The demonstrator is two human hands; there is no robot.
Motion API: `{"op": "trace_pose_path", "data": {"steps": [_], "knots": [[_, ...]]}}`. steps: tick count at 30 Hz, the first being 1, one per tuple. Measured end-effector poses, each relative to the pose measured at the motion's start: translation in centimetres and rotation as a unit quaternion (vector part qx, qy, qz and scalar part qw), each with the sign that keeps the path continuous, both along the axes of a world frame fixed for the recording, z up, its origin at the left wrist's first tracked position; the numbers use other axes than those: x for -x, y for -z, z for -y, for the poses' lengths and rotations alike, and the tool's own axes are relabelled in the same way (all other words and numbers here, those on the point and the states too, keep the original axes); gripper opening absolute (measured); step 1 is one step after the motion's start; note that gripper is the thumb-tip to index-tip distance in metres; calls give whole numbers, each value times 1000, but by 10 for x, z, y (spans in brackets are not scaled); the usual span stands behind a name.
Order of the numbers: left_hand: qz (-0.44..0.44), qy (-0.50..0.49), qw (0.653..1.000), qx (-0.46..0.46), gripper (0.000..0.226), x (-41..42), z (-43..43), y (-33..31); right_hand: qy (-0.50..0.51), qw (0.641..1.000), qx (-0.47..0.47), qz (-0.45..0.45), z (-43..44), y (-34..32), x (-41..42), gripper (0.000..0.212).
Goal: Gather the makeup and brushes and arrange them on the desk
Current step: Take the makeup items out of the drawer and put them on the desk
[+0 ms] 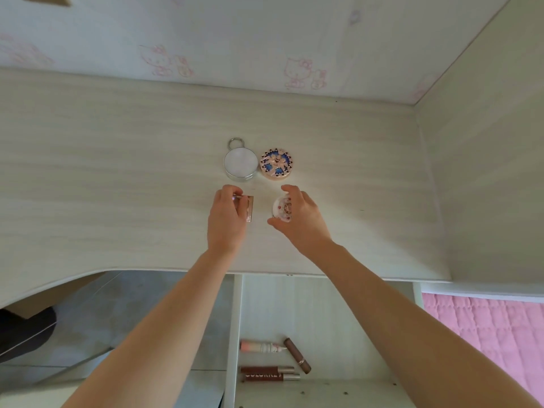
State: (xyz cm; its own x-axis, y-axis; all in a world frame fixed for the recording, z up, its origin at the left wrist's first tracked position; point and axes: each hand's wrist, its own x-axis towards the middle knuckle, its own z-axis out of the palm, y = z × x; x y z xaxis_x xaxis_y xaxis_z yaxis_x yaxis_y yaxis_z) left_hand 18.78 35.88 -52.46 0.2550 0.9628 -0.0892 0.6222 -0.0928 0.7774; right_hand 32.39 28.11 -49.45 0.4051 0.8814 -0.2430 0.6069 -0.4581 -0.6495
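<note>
Four cosmetic cases on the tabletop (117, 172), in two rows of two. Far row: silver round compact (240, 164), ring loop pointing to the wallpapered wall (235, 39). Just beside it on the right is a patterned round compact (276, 164), blue and pink lid up.

Near row: a rectangular palette (250, 209) lies just nearer than the silver compact, long axis running from the front edge toward the wall. Left hand (226, 219) has its fingers curled over it and pinches its far end. Right hand (297, 214) grips a white round compact (282, 209) between thumb and fingers, to the right of the palette. Whether either case rests on the surface, cannot tell.

Room: wide bare tabletop left of the silver compact, a narrower strip right of it up to the side panel (485, 172). The front edge lies under the forearms.

Open shelf (323, 319) below the front edge holds four tubes:
- One pink tube (260, 346), lying left-right.
- One brown lipstick tube (297, 355), lying diagonal.
- Two lip gloss tubes (266, 370), parallel, lying left-right.
</note>
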Motion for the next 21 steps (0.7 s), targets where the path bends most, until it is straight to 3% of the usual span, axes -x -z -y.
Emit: {"op": "trace_pose_path", "data": {"steps": [6,10,17,21], "knots": [[-28,13,999,-34,20,-2,-11,11,-19,997,14,72,-14,11,-1,65],[-81,32,991,-103,18,-4,-16,18,-43,992,10,115,-14,15,0,62],[-123,35,977,-171,20,1,-24,29,-54,990,5,129,-15,19,-1,61],[-125,30,974,-184,33,6,-21,29,-54,990,-9,129,-15,22,-1,61]]}}
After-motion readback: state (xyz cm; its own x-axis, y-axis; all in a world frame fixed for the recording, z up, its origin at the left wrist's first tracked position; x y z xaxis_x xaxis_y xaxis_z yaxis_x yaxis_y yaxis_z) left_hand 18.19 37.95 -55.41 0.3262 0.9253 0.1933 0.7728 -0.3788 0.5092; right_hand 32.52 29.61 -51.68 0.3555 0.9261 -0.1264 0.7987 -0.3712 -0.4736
